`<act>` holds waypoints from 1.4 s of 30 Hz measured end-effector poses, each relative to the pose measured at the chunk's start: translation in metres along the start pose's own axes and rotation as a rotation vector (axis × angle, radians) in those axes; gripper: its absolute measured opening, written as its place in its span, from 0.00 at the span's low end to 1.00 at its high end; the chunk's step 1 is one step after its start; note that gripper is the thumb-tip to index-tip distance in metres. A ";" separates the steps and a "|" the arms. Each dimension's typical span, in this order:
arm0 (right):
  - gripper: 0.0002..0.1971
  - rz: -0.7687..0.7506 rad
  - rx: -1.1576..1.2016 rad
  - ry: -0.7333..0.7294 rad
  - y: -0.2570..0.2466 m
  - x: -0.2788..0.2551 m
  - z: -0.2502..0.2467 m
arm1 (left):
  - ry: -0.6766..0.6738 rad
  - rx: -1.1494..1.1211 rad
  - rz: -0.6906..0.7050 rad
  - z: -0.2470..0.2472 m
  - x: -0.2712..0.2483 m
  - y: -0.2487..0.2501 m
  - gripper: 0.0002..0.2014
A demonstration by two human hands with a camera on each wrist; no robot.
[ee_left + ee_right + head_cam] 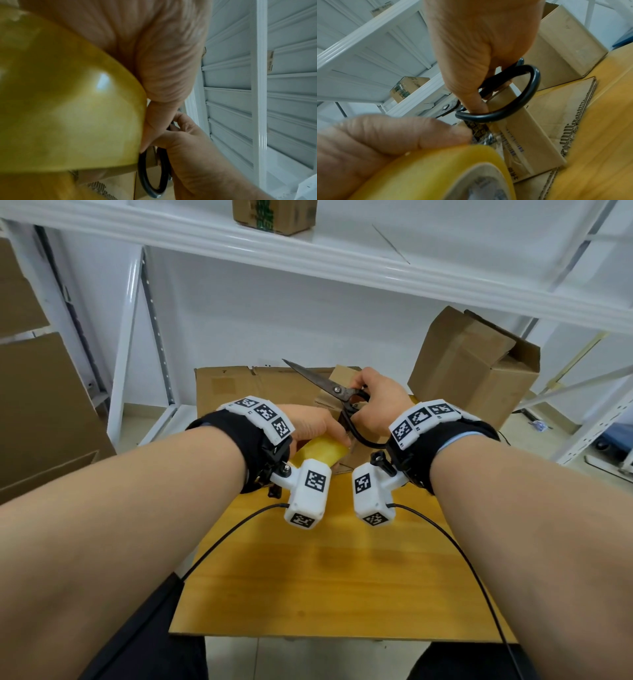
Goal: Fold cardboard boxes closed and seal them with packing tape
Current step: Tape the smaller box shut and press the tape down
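My left hand (318, 428) grips a roll of yellow packing tape (322, 451) just above a small cardboard box (342, 378) on the table. The roll fills the left wrist view (68, 108), with my left hand's fingers (163, 67) curled over its edge. My right hand (376, 402) holds black-handled scissors (337, 389) by the handle loops, blades together and pointing up and left. In the right wrist view my right hand (479, 47) has fingers through a handle loop (522, 105), right above the box (530, 142) and next to the tape roll (436, 169). Both hands nearly touch.
A flattened cardboard sheet (236, 388) lies under the small box at the far end of the yellow wooden table (325, 570). An open cardboard box (472, 364) stands at the back right. White metal shelving (308, 258) spans overhead, carrying a box (274, 215). More cardboard leans at left (41, 405).
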State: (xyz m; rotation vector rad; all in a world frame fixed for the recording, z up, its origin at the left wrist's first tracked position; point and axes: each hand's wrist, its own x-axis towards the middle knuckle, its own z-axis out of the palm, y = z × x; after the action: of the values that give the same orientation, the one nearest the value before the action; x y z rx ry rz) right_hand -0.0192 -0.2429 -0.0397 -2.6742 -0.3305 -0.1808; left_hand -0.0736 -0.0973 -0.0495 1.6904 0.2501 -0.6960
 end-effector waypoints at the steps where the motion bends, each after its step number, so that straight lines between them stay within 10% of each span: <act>1: 0.19 0.002 -0.009 -0.006 0.000 0.001 0.000 | -0.009 0.004 -0.008 0.001 0.000 -0.001 0.12; 11: 0.19 0.015 0.016 -0.019 0.005 0.004 -0.001 | 0.065 0.070 -0.077 0.003 -0.001 -0.003 0.08; 19: 0.19 -0.014 0.038 -0.020 0.005 0.001 -0.004 | 0.173 0.183 -0.036 0.009 0.014 -0.007 0.36; 26: 0.31 -0.031 0.417 0.002 0.016 -0.018 -0.020 | 0.162 0.153 -0.055 0.020 0.001 -0.004 0.14; 42: 0.48 0.127 0.514 -0.766 0.106 -0.081 -0.046 | 0.244 0.226 -0.027 0.026 -0.005 -0.005 0.12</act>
State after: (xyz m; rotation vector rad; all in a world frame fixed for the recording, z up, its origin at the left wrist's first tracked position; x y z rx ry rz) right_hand -0.0729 -0.3721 -0.0565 -2.1315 -0.3665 0.8657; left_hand -0.0884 -0.1194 -0.0532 1.9941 0.3774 -0.5529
